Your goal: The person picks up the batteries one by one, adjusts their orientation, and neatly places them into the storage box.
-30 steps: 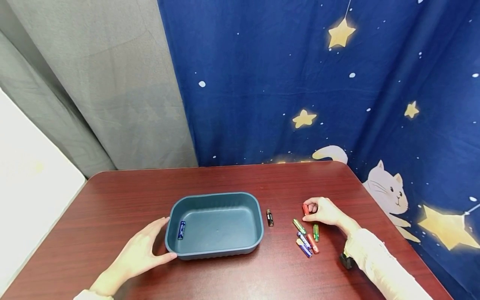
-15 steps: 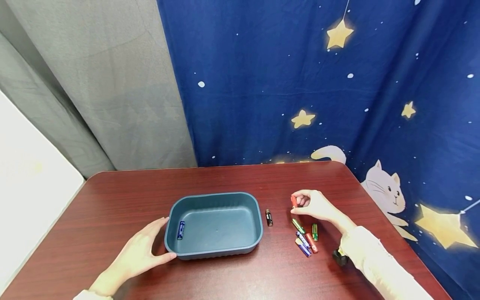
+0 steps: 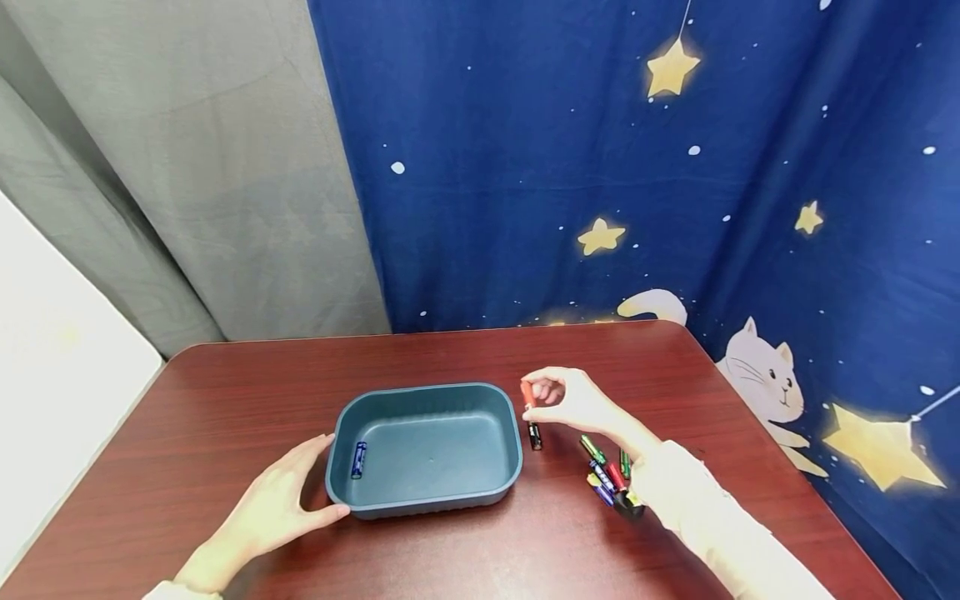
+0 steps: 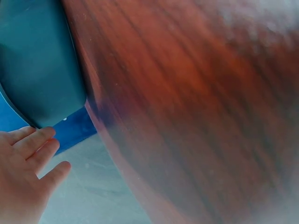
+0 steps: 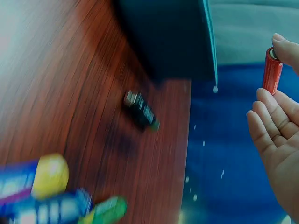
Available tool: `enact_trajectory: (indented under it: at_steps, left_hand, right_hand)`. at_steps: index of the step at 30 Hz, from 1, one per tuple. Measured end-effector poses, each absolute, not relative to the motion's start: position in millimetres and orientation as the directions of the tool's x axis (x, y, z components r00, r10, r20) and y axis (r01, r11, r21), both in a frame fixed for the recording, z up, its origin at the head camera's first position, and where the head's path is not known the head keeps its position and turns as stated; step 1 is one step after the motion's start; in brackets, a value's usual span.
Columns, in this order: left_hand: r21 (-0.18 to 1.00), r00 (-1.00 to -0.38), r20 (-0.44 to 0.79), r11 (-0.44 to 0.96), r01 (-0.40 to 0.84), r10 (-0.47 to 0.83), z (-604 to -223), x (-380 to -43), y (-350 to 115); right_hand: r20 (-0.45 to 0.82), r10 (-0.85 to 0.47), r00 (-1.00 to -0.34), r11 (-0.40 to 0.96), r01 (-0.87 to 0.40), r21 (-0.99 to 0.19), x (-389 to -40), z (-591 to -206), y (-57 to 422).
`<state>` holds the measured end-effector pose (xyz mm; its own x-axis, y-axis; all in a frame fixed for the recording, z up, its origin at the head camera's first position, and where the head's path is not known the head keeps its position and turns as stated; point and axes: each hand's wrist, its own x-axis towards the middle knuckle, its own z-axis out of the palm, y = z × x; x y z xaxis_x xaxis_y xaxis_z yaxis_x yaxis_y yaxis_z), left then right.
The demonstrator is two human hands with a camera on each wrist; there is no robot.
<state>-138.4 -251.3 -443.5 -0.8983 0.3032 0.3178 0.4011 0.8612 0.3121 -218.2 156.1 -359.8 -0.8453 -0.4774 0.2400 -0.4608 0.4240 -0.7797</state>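
A red battery (image 5: 272, 72) is pinched end to end between the thumb and fingertips of my right hand (image 3: 573, 402), just beyond the right rim of the blue-grey bin (image 3: 427, 505). Below that hand a black battery (image 5: 141, 110) lies on the table, partly covered in the head view. My left hand (image 3: 273, 496) has its thumb and fingers spread, with the tips at the bin's left rim. In the left wrist view its fingers (image 4: 35, 142) look straight and touch the bin's edge. One blue battery (image 3: 359, 460) lies inside the bin near its left wall.
On the table (image 3: 465, 558) at the right, several batteries lie in a loose group, among them a green battery (image 3: 592, 448) and a red battery (image 3: 616, 477). The right forearm and wrist strap partly cover them. Behind the table hang grey and blue curtains (image 3: 487, 167).
My right hand has lifted the red battery off the table and carried it left toward the bin, over the black battery. The left hand has stayed at the bin's rim.
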Motion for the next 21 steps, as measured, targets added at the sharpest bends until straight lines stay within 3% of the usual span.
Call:
enact_trajectory:
  at_steps: [7, 21]
  left_hand:
    - [0.319, -0.898, 0.319, 0.858, 0.403, 0.304, -442.9, -138.7, -251.2]
    - [0.333, -0.91, 0.294, 0.861, 0.384, 0.292, -442.6, -137.8, -251.3]
  right_hand:
    - [0.272, -0.517, -0.812, 0.364, -0.496, -0.788, -223.0, -358.9, 121.5]
    - [0.322, -0.541, -0.777, 0.319, -0.543, -0.777, -250.6, -394.8, 61.7]
